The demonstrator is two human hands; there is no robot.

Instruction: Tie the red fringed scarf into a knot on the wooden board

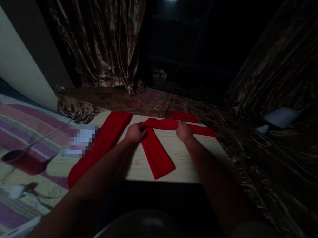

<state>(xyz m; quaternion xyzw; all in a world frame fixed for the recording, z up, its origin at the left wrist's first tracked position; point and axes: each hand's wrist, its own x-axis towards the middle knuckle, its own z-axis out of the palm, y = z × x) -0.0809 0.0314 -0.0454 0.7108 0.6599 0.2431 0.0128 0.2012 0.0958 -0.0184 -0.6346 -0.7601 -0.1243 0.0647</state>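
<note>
The red strip (161,123) lies across the far part of the surface (186,155), one flat tail angling to its near edge. It looks like light, soft, limp cloth, unlikely to break, probably best pinched at its edges and kept taut. Toward the surface's far left, the left hand (136,132) has its fingers closed on the strip; farther right, the right hand (184,130) pinches it, both forearms stretched forward over the surface.
</note>
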